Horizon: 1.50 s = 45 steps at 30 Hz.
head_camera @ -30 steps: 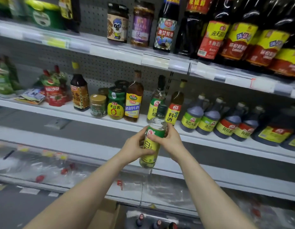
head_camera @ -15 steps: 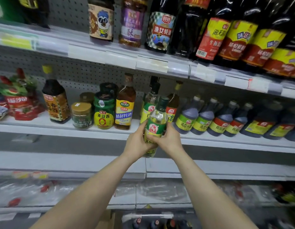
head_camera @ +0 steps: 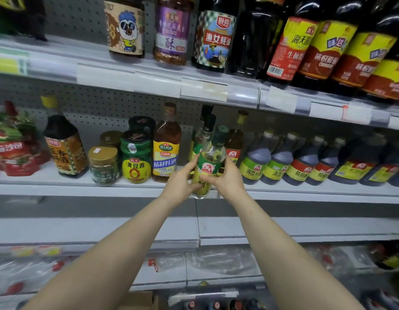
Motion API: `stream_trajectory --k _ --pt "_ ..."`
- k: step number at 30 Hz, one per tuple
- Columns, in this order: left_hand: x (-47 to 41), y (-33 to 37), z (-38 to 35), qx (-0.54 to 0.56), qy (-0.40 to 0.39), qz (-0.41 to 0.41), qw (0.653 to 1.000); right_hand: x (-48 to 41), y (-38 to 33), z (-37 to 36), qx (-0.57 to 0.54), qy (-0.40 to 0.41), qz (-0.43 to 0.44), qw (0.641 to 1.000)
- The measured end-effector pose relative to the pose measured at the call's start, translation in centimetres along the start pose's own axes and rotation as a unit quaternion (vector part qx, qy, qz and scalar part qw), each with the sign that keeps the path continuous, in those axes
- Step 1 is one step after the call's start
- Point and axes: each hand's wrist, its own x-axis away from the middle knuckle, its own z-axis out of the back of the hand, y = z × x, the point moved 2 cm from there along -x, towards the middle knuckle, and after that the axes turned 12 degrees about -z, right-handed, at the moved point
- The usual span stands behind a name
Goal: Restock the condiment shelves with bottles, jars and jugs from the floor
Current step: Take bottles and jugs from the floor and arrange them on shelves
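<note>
A clear vinegar bottle (head_camera: 209,162) with a green-and-yellow label and dark green cap is gripped by both hands. My left hand (head_camera: 182,179) wraps its left side and my right hand (head_camera: 225,177) its right side. The bottle tilts slightly, its base at the front lip of the middle shelf (head_camera: 82,186). Directly behind it stands a matching bottle (head_camera: 204,133), and an amber bottle (head_camera: 236,135) stands just to the right.
Left of the hands stand a brown cooking-wine bottle (head_camera: 166,146), green jars (head_camera: 135,157) and a small gold-lidded jar (head_camera: 103,164). Dark vinegar jugs (head_camera: 281,159) line the right. The upper shelf (head_camera: 203,86) carries soy-sauce bottles. Bottle caps (head_camera: 216,305) show near the floor.
Both hands have lifted the bottle upward and forward, from below the middle shelf to its front lip, close to the matching bottle.
</note>
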Motion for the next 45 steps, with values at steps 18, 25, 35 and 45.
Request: stream_trajectory --k 18,25,35,45 --pt "-1.0 -2.0 -1.3 -0.023 0.017 0.023 0.999 -3.2 1.1 -0.7 0.015 -0.026 -0.004 1.000" --pt "-1.3 -2.0 -2.1 -0.065 0.027 0.029 0.997 -3.6 1.8 -0.6 -0.027 -0.032 0.000 0.999" --pt "-1.9 -2.4 -2.3 -0.103 0.031 0.021 0.994 -4.1 2.5 -1.2 -0.070 -0.059 -0.010 0.996" --pt "-2.7 -3.2 -2.2 -0.133 0.031 0.031 0.990 -5.2 4.2 -2.0 -0.051 -0.081 -0.058 0.994"
